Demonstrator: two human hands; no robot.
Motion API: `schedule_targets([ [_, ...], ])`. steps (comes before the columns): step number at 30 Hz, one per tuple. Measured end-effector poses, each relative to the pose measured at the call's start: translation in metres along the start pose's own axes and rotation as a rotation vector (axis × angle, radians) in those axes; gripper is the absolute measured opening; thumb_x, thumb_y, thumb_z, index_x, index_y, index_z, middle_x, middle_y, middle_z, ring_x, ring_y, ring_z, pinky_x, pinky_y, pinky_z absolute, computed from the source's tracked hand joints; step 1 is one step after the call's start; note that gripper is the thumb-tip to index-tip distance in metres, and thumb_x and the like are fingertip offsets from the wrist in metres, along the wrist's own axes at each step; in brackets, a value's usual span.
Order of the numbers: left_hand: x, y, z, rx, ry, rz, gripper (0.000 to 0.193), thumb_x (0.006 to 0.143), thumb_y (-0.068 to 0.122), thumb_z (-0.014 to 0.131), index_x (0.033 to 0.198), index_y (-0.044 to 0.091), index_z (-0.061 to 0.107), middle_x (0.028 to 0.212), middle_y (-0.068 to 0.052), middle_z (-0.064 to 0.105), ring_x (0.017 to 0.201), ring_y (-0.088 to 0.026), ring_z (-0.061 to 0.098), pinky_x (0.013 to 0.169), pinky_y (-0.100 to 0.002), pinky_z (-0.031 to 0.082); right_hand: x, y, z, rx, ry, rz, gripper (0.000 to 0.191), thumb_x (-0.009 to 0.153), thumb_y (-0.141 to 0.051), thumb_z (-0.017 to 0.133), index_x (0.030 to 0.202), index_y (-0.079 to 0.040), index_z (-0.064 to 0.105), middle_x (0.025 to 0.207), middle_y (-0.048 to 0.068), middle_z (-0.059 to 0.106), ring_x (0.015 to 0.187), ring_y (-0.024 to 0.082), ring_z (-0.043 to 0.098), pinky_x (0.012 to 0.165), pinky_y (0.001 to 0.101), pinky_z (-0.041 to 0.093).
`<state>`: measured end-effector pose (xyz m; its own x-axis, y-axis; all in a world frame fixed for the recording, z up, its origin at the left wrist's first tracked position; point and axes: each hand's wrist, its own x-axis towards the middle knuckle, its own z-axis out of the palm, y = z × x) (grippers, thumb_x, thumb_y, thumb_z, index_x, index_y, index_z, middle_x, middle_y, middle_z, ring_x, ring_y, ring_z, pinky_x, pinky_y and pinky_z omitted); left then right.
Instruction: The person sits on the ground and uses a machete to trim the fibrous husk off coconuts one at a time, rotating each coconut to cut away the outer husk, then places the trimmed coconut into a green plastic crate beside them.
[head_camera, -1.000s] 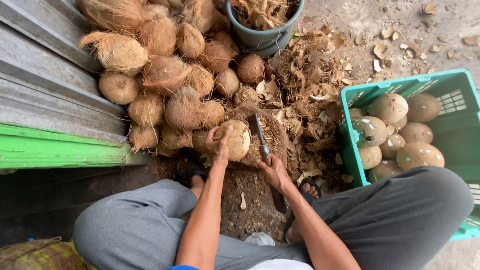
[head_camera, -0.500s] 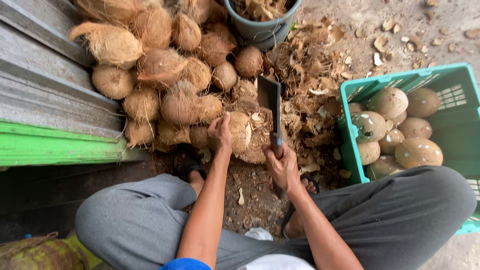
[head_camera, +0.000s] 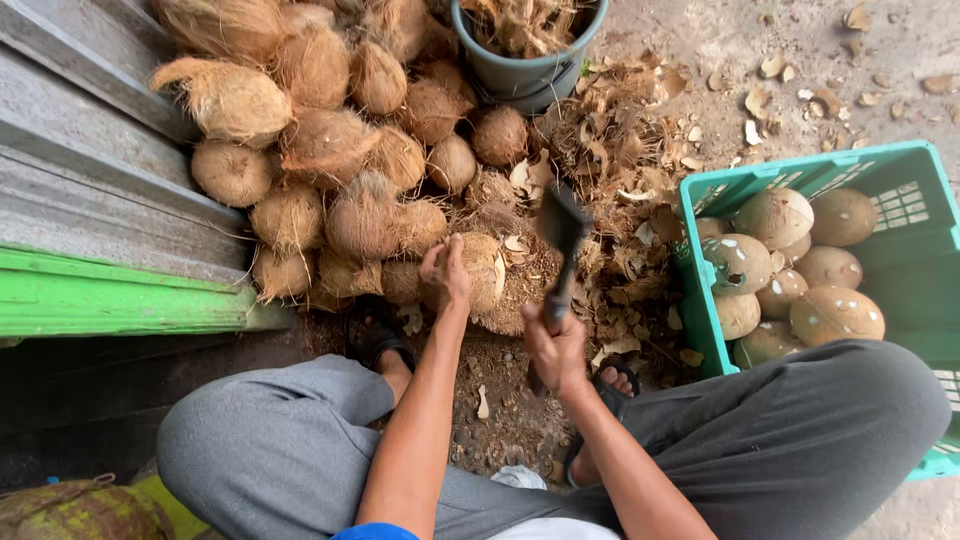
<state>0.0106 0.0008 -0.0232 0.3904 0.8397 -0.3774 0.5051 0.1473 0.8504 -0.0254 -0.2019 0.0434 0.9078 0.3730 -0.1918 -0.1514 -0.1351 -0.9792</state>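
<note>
Left hand (head_camera: 445, 275) closed over the top of a husked coconut (head_camera: 482, 270), fingers curled on its near-left side, pinning it on the dirt just in front of the pile. Right hand (head_camera: 555, 350) fisted around the handle of a cleaver (head_camera: 560, 240); blade raised, motion-blurred, sitting just right of the coconut. Cleaver long axis runs near-to-far, handle toward the person, blade end pointing away and slightly up-frame toward the bucket. Whether the blade touches the coconut: can't tell, blur. Coconut looks roughly oval, long axis about upright in frame, pale fibrous face showing to the right. No labels or signs visible. Containers: grey-blue round bucket (head_camera: 525, 70) at top centre, full of husk fibre; green plastic crate (head_camera: 720, 190) at right, slotted walls, holding smooth peeled coconuts (head_camera: 775, 215). Pile of brown hairy coconuts (head_camera: 330, 130) fills top left, butting against a grey plank wall (head_camera: 90, 150) with a green board (head_camera: 110, 295) below it. Husk scraps (head_camera: 620, 170) litter the ground between pile, bucket and crate. Grey-trousered knees (head_camera: 280, 440) flank the work spot, sandalled feet just under the hands.
</note>
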Motion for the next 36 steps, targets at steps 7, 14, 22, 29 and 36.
schedule_targets([
  [7, 0.007, -0.009, 0.021, -0.528, 0.036, -0.038, 0.048, 0.082, 0.040, 0.078, 0.121, 0.019, 0.060, 0.126, -0.004, 0.042, 0.107, -0.012, 0.052, 0.084, -0.037, 0.051, -0.003, 0.014, -0.006, -0.064, -0.086, 0.191, 0.021, 0.098, -0.025, 0.059, 0.094, -0.005, 0.064, 0.066, 0.004, 0.058, 0.045, 0.009, 0.048, 0.036, 0.0268, 0.042],
  [14, -0.009, -0.007, 0.015, -0.334, 0.004, 0.144, 0.043, 0.092, 0.048, 0.078, 0.099, 0.005, 0.071, 0.082, -0.009, 0.060, 0.068, -0.016, 0.052, 0.060, -0.037, 0.046, 0.007, 0.022, -0.004, -0.331, -0.137, 0.505, 0.013, 0.099, -0.025, 0.050, 0.098, -0.020, 0.063, 0.066, 0.002, 0.063, 0.046, 0.009, 0.047, 0.036, 0.0276, 0.038],
  [22, -0.018, -0.001, -0.003, 0.047, -0.021, 0.107, 0.053, 0.090, 0.063, 0.063, 0.106, 0.013, 0.074, 0.083, -0.005, 0.068, 0.067, -0.016, 0.060, 0.059, -0.035, 0.052, 0.014, -0.001, -0.013, -0.123, -0.055, 0.266, 0.021, 0.099, -0.031, 0.058, 0.088, -0.014, 0.064, 0.058, 0.000, 0.053, 0.043, 0.012, 0.046, 0.037, 0.0325, 0.040],
  [29, 0.001, -0.020, -0.003, 0.037, -0.069, 0.117, 0.063, 0.082, 0.068, 0.064, 0.114, 0.014, 0.072, 0.091, -0.001, 0.068, 0.075, -0.014, 0.064, 0.060, -0.033, 0.056, 0.003, 0.002, -0.006, -0.172, -0.096, 0.215, 0.042, 0.100, -0.033, 0.069, 0.074, -0.011, 0.046, 0.059, -0.001, 0.046, 0.046, 0.010, 0.042, 0.040, 0.0303, 0.035],
  [36, -0.005, -0.024, 0.005, -0.022, -0.006, 0.041, 0.056, 0.082, 0.062, 0.067, 0.107, 0.013, 0.075, 0.090, -0.005, 0.071, 0.074, -0.018, 0.063, 0.064, -0.037, 0.053, 0.011, 0.052, -0.004, -0.158, -0.070, 0.307, 0.028, 0.100, -0.032, 0.063, 0.083, -0.010, 0.060, 0.063, -0.001, 0.059, 0.047, 0.011, 0.045, 0.040, 0.0304, 0.039],
])
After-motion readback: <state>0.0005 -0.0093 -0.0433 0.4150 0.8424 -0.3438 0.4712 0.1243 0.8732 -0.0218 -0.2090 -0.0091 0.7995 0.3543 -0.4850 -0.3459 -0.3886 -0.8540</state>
